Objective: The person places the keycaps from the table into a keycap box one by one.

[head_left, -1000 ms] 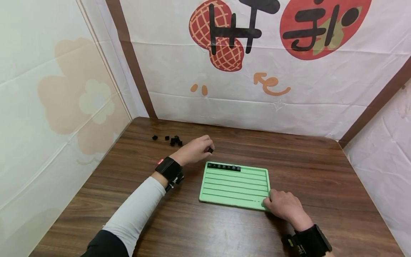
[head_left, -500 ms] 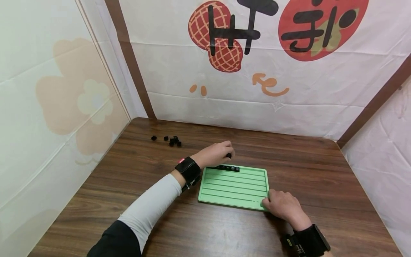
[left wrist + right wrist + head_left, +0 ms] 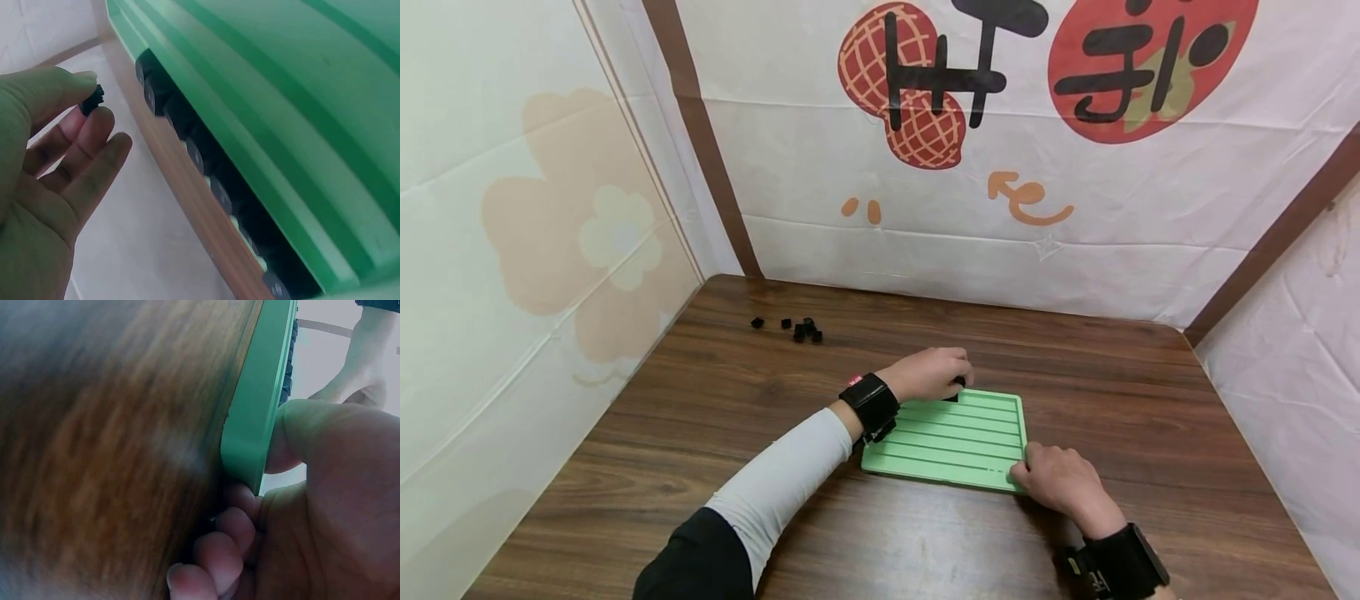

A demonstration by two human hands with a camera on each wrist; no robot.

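My left hand [image 3: 927, 372] is over the far edge of a green ridged tray [image 3: 943, 442]. Between thumb and forefinger it pinches a small black keycap [image 3: 92, 100], held just off the tray in the left wrist view. A row of black keycaps [image 3: 195, 153] fills part of the tray's far slot; in the head view the left hand hides most of this row. My right hand [image 3: 1063, 481] grips the near right corner of the tray. Its thumb [image 3: 289, 440] lies on top, while the other fingers [image 3: 219, 556] curl at the side, against the table.
Farther back on the left, several loose keycaps [image 3: 805, 331] lie in a cluster on the brown wooden table [image 3: 685, 417], with two more apart from it. A printed white cloth [image 3: 820, 242] hangs behind the table, and others flank it.
With the keycap pinched in it, my left hand has moved right, from beyond the tray's far left corner to over its far edge. My right hand has stayed at the tray's corner.
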